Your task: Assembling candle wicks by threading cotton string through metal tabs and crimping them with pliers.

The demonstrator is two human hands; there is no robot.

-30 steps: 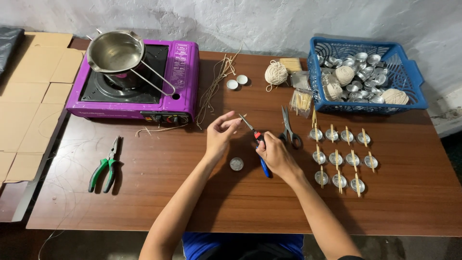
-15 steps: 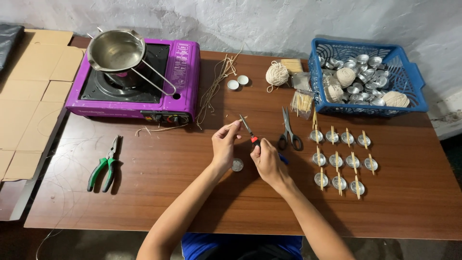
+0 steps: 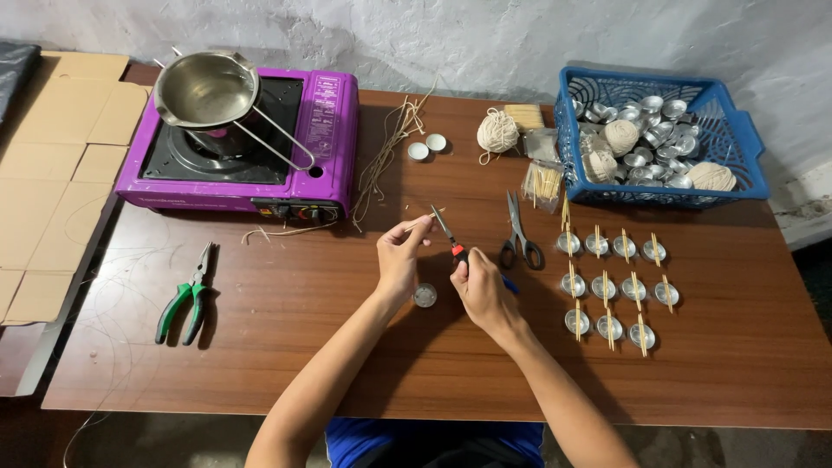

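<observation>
The right hand (image 3: 482, 286) was closed round the red-and-blue grips of a pair of needle-nose pliers (image 3: 445, 228), whose thin jaws pointed up toward eleven o'clock. The left hand (image 3: 400, 256) had its thumb and forefinger pinched on a short pale wick piece (image 3: 425, 217), held level so that its end met the plier tips; the other fingers were loosely curled. Whether the jaws had actually bitten on the wick could not be told at this size. Just below the left hand, at six o'clock from it, a small metal cup (image 3: 425, 295) stood alone on the table.

To do this well, I judged, the grip ought to be light and close to the wick's end — a hard squeeze would likely fray it — and both wrists would be steadier resting on the wood.

The dark wooden table (image 3: 286, 364) carried scissors (image 3: 518, 234) just at three o'clock of the pliers, and beyond them rows of filled cups (image 3: 614, 282) with sticks laid across. At one o'clock sat a blue basket (image 3: 745, 165) of cups and twine balls; at ten o'clock a purple portable stove (image 3: 321, 139) bore a steel pot (image 3: 206, 88). Green-handled pliers (image 3: 186, 299) lay at nine o'clock — well apart. Behind ran a rough whitewashed wall (image 3: 485, 39), with flattened cardboard (image 3: 52, 173) to the far left.
</observation>
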